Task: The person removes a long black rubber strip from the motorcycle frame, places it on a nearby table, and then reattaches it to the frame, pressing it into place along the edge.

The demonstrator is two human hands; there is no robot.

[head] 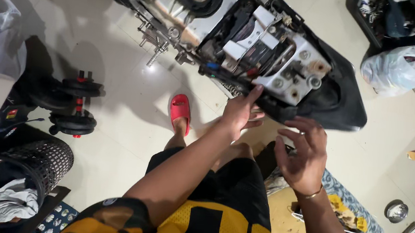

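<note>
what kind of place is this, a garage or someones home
Most likely a room at home used as a makeshift workshop. A stripped scooter stands on a tiled floor, with dumbbells and a laundry basket beside it. The left hand touches the scooter.

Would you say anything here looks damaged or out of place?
Yes. The scooter stands indoors on the tiled floor with its covers off, frame, wiring and battery area exposed. The left hand touches its black rear edge; the right hand hovers open beside it. Dumbbells lie nearby.
</note>
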